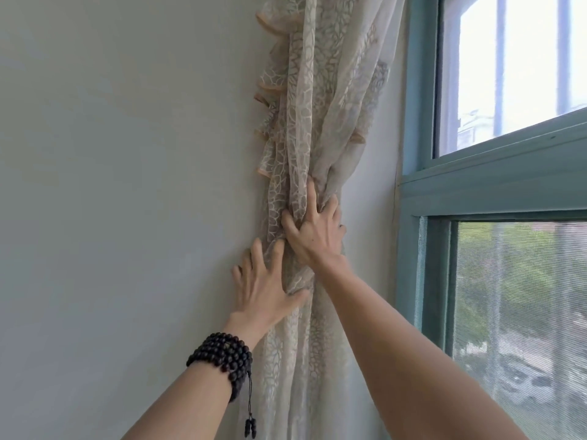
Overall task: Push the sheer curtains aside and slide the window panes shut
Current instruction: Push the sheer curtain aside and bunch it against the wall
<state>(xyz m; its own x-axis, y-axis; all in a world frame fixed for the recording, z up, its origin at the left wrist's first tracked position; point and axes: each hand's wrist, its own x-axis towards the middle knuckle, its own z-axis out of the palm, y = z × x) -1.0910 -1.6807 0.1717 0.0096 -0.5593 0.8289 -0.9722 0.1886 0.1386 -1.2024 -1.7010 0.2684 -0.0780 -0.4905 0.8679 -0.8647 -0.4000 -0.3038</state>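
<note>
Presses sheer curtain [317,90] to wall [127,154] with left hand [265,290] — fingers spread. Grips it, bunched, with right hand [314,233] — fingers curled in.

No writing, number, brand or sign can be read anywhere: not on the sheer curtain [301,122] at twelve o'clock, the teal window frame [476,185] at three o'clock, or the bead bracelet [222,354] at six o'clock.

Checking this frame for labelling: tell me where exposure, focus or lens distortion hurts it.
Head view: the upper pane is blown out to white; the sheer curtain, left hand and right hand are evenly lit and sharp; the wide-angle lens slants the window frame; everything behind the lower screen looks soft.
</note>
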